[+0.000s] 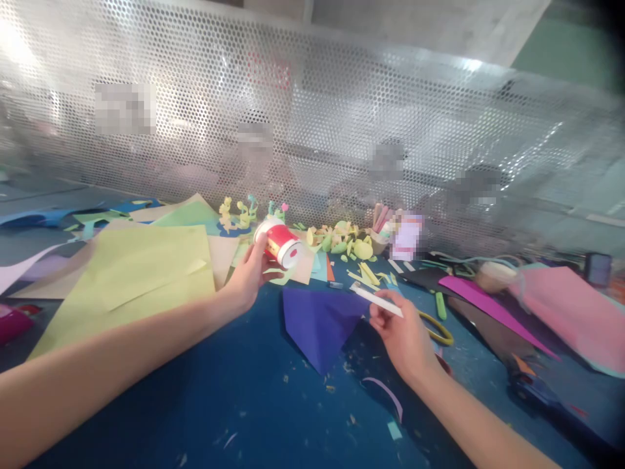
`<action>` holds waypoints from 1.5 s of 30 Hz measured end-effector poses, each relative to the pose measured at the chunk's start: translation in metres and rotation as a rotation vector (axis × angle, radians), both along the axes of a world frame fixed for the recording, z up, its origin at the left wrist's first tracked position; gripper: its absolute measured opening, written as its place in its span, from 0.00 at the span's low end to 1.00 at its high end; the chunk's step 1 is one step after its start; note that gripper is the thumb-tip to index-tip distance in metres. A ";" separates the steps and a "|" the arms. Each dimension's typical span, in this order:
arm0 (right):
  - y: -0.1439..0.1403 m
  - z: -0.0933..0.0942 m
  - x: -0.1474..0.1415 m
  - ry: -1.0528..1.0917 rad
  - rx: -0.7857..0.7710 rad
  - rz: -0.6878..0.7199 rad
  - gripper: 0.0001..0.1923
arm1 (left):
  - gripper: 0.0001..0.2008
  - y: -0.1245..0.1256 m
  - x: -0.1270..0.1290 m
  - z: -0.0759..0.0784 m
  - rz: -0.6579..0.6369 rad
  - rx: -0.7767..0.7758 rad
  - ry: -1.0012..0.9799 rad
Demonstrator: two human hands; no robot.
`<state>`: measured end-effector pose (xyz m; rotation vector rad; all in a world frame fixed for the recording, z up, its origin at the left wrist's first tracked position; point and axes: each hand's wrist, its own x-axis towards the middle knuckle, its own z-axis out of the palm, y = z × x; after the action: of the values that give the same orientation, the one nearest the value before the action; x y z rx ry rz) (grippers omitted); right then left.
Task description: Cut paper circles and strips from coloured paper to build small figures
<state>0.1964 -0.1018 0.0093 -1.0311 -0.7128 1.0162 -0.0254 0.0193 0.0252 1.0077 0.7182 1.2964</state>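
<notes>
Worktable (146, 404): blue top littered with paper scraps, a perforated metal screen behind.
Yellow-green sheets (141, 273): spread flat at left, uncut as far as shows.
Purple paper (319, 326): folded to a point, lying between the two hands, just left of the right hand.
Left hand (249, 277): fingers curled round a red-and-white glue bottle (279, 244), lifted and tilted.
Right hand (398, 335): fingertips pinching a white paper strip (378, 301) over the purple paper's corner.
Progress: strip apparently not yet stuck down.
</notes>
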 end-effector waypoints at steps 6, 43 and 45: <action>0.004 -0.007 0.003 -0.083 0.052 -0.025 0.15 | 0.22 -0.038 -0.006 0.005 -0.187 -0.173 -0.034; 0.044 0.001 0.020 -1.482 -0.107 0.101 0.12 | 0.12 -0.105 -0.024 -0.006 -0.293 0.554 0.630; 0.044 0.003 0.023 -1.455 -0.129 0.136 0.12 | 0.09 -0.097 -0.023 -0.006 -0.188 0.436 0.617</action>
<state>0.2197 -0.0575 0.0119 -1.8154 -1.9042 0.2532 -0.0484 -0.0776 0.0190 1.8302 0.7864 0.9920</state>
